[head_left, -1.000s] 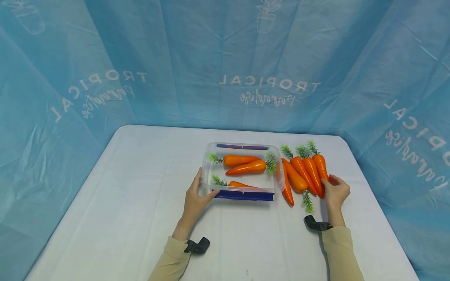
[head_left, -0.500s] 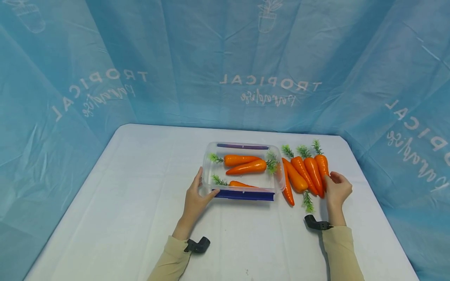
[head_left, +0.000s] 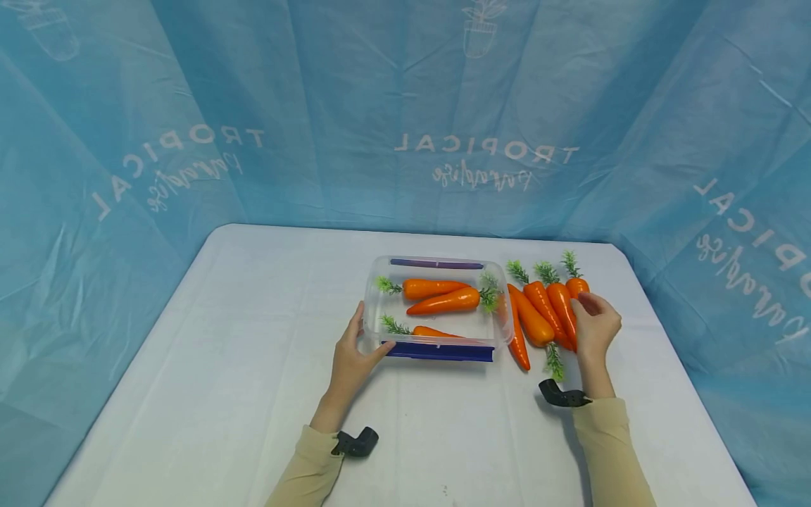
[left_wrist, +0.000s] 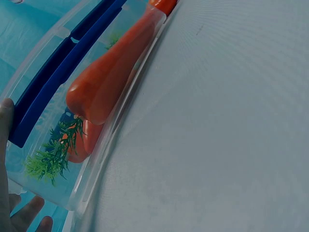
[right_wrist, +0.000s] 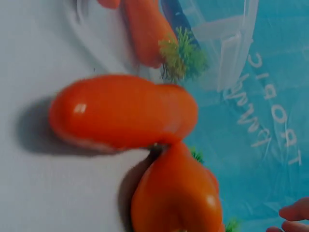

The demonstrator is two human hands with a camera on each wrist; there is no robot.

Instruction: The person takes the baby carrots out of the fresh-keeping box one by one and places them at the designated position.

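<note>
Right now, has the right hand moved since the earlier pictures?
Yes: judged against the clear box, the right hand has shifted toward the blue backdrop and slightly leftward.

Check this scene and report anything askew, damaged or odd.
One carrot beside the box lies reversed: its green top faces the near side, unlike the three carrots to its right. The lettering on the blue backdrop reads backwards. No damage shows.

Blue lettered sheeting (head_left: 355,91), perhaps plastic, hangs behind a white table (head_left: 253,338).
</note>
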